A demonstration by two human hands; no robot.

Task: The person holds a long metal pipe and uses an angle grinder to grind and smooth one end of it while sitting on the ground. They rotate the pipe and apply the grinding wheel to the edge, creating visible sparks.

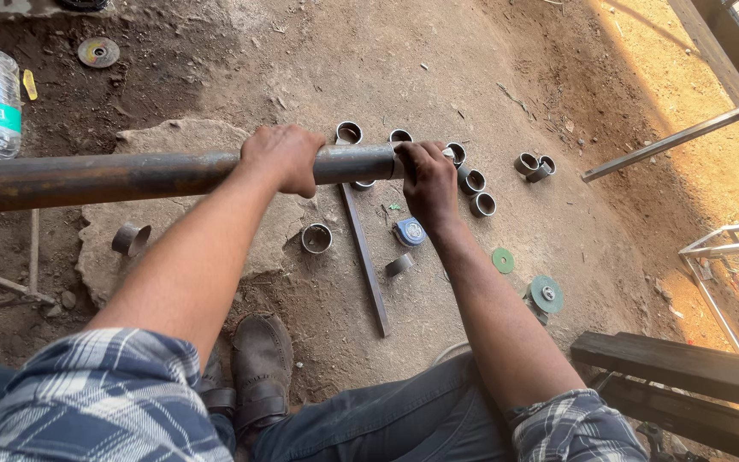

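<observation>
Rusty round steel pipe [130,175] | left hand [282,158] clenched around it | right hand [428,178] grasping its end

Both arms stretch forward from rolled plaid sleeves, bare from above the elbow down. The left hand [282,158] sits palm-down with the fingers curled over and the knuckles facing up, the wrist nearly straight along the forearm. The right hand [428,181] lies farther out and a little lower, its back toward the camera, fingers bent and bunched; the fingertips seem tucked under, though shadow hides them. The right forearm runs diagonally from the lower right, and the left from the lower left.
</observation>
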